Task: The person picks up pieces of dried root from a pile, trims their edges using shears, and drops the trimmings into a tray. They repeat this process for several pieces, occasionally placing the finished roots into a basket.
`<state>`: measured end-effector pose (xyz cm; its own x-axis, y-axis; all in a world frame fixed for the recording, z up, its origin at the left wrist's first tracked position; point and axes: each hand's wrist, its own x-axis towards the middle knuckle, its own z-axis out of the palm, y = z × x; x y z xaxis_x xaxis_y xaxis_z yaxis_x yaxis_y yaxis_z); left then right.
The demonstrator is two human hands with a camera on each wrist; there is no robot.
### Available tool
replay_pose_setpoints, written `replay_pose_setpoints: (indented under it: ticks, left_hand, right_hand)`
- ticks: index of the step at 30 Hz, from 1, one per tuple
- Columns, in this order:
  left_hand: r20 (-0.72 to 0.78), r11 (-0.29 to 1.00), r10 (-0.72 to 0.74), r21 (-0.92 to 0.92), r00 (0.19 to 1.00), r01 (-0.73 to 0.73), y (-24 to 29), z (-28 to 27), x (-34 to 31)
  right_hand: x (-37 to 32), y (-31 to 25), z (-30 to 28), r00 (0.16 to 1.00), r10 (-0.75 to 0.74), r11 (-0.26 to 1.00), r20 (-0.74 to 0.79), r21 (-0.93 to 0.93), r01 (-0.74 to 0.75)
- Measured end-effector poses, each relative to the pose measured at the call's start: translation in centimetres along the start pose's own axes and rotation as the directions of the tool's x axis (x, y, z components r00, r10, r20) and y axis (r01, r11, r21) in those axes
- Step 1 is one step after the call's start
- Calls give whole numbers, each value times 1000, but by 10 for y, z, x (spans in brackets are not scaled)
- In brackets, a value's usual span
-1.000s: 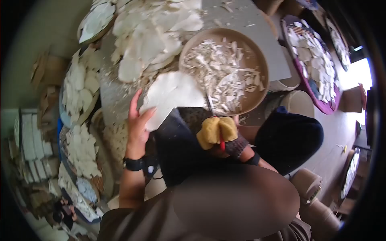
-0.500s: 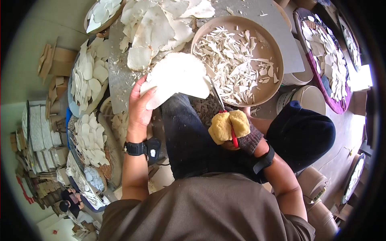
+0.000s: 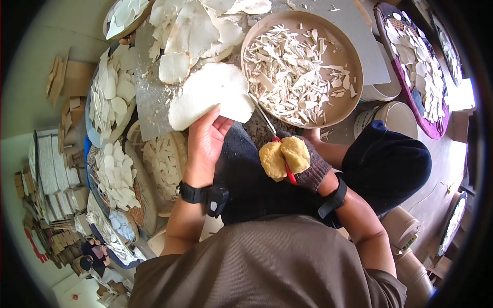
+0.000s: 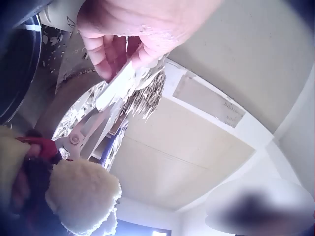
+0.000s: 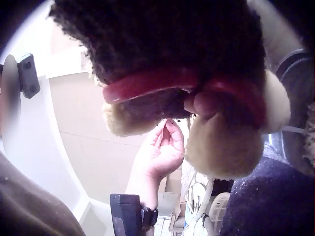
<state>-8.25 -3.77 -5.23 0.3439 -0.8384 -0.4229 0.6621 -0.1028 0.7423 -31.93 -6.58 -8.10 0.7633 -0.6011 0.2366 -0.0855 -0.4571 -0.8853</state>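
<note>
A thin, white, flat slice with a rounded outline (image 3: 205,92) is pinched by its near edge between the thumb and fingers of my left hand (image 3: 203,143). In the left wrist view the slice (image 4: 118,88) appears almost edge-on. My right hand (image 3: 314,167), in a dark knitted glove, grips red-handled scissors (image 3: 264,114) padded with yellow foam (image 3: 294,154). The scissors' blades (image 4: 91,123) are spread, their tips right at the slice's right edge. In the right wrist view the red handle loops (image 5: 152,86) surround gloved fingers, with a bare fingertip showing.
A round tan tray (image 3: 354,97) of white trimmings stands ahead to the right. Larger white pieces (image 3: 190,31) are heaped on the grey table (image 3: 154,115). Baskets of white slices (image 3: 115,174) line the left side; a purple-edged tray (image 3: 436,128) and buckets (image 3: 400,120) stand right.
My left hand has shifted from the slice's left side to its near edge, and the slice has turned and moved left. The scissors moved slightly left, still in my right hand.
</note>
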Motion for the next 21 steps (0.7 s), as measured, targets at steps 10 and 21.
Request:
replay_pose_setpoints:
  ticks: [10,21]
  left_hand:
    - [415,950,97,233,905,-209,40,-3,11]
    - [582,875,158,293,798,-386,46,6,9]
  right_hand:
    - [-21,24,17,933,231,-155,276,957,-244]
    - [-19,13,16,930,104,-552,352,799,-240]
